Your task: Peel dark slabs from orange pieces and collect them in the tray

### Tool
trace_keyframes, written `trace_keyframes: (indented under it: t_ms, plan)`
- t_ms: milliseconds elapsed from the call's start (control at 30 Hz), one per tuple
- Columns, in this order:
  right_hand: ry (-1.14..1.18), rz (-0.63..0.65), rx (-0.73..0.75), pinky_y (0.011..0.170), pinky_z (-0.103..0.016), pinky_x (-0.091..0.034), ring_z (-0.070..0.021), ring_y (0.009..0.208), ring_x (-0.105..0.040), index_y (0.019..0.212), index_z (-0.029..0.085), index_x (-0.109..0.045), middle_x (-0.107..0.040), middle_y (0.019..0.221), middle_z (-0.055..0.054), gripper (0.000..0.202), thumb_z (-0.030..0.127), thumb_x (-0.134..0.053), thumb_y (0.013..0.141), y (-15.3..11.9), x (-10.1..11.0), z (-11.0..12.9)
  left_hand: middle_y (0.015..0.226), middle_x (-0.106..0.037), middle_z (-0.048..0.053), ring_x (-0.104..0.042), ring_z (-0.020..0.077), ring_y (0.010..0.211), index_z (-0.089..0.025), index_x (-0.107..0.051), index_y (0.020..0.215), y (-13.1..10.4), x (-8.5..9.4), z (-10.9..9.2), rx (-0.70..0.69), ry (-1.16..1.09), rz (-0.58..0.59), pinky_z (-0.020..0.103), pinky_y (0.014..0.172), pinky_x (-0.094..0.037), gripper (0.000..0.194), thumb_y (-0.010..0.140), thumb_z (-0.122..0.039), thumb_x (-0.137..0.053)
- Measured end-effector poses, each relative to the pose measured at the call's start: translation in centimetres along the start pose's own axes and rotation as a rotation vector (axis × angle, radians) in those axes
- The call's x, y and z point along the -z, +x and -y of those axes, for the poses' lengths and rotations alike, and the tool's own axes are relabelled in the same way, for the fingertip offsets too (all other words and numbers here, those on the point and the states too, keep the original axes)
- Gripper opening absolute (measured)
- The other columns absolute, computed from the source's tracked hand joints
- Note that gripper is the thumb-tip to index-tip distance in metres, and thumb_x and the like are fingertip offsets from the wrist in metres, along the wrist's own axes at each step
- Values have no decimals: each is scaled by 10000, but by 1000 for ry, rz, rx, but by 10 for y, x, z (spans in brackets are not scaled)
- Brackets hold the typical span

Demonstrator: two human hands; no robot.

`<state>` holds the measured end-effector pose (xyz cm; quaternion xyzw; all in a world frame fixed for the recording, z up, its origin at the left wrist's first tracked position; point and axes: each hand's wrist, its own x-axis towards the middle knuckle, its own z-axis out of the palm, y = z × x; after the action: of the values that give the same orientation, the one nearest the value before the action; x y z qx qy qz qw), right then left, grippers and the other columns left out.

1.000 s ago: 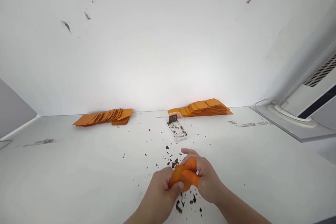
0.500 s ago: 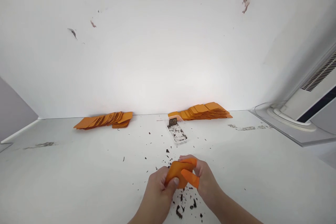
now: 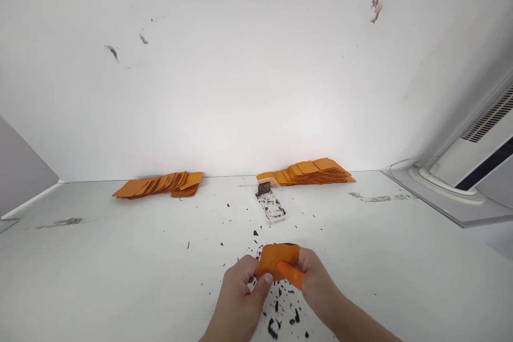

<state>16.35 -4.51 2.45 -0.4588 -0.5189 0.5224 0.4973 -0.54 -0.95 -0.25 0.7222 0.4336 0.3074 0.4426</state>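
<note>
Orange square (image 3: 276, 259) sits between the two hands, nearer the person than the clear plastic tray (image 3: 276, 219), held up over the white table (image 3: 120, 272). Going left to right, a grey stain (image 3: 66, 221) marks the table far to the left of the tray. Left of the tray too, but closer, a pile of orange pieces (image 3: 156, 184) lies fanned out along the foot of the wall (image 3: 240, 64). On the near side of the tray and slightly to its left, the left hand (image 3: 242, 288) is clamped on the lower left corner of the square, thumb in front and fingers curled behind. A dark block (image 3: 263, 188) stands at the tray's far end, and dark bits are strewn inside. Dark flakes (image 3: 273, 328) lie scattered on the table in front of the tray, some beneath the hands. On the near side of the tray and to its right, the right hand (image 3: 318, 280) grips the square's right side; its thumb wears an orange cover (image 3: 290, 274), while its other fingertips are hidden behind. Right of the tray, a second pile (image 3: 316, 171) rests against the wall, and farther right stands a white machine (image 3: 487, 131) with vents.
</note>
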Motion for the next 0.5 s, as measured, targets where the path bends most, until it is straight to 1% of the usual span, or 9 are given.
trace_keyframes:
  t_ms: [67,133,200,233,267,333,400,467,500]
  plan:
    - [-16,-54,-43,934,-443,-470,-254,950,-641,1022,207,-725,-708,1010,-70,363,504,-683,818,3,18,2,761,-599,35,-539,199,737,-194,-535,698,0,2,0,-6,7,-23,312,694,-435,297,891,-409,-469]
    - [-71,-150,-83,982,-453,-443,-262,991,-636,1038,204,-713,-709,1029,-68,407,526,-704,790,10,43,9,768,-608,36,-546,199,742,-198,-544,705,0,4,-1,-13,-3,-23,316,707,-438,300,899,-411,-462]
    - [-190,-275,-122,975,-456,-453,-273,956,-647,979,179,-713,-716,972,-76,467,570,-737,725,22,76,20,768,-611,36,-549,199,740,-199,-541,702,0,5,-1,-17,-3,-20,316,703,-439,305,906,-409,-456]
    - [-281,-348,-162,946,-446,-475,-270,912,-656,937,172,-710,-717,926,-73,481,583,-755,690,31,94,26,763,-611,36,-550,198,734,-199,-536,694,0,5,-1,-17,2,-21,314,696,-438,307,908,-405,-456]
    - [-321,-384,-194,912,-440,-493,-267,889,-658,945,164,-701,-713,916,-78,472,552,-774,687,42,113,32,756,-610,36,-551,197,727,-199,-529,686,-1,5,-1,-18,9,-25,312,687,-436,310,909,-401,-456]
    - [-399,-491,-284,780,-382,-538,-232,793,-664,973,160,-674,-701,877,-73,435,483,-795,708,67,152,44,740,-609,36,-554,196,713,-198,-519,671,-2,4,-1,-23,21,-37,306,669,-432,313,911,-389,-457]
    - [-453,-572,-358,663,-320,-541,-186,701,-654,1008,145,-647,-682,858,-70,395,435,-771,769,97,189,56,735,-612,37,-560,193,708,-197,-520,671,-2,3,0,-33,24,-47,302,664,-433,305,914,-370,-458]
    - [-504,-634,-430,595,-281,-530,-149,661,-633,1061,126,-615,-661,873,-62,358,403,-707,852,127,220,65,735,-615,37,-567,190,705,-197,-529,675,-1,3,1,-47,26,-51,299,664,-438,299,918,-356,-455]
    - [-523,-651,-463,595,-268,-532,-133,669,-623,1087,122,-600,-650,892,-52,331,391,-653,901,141,232,69,734,-616,37,-569,188,703,-196,-532,676,0,4,2,-54,27,-54,298,664,-441,300,920,-353,-454]
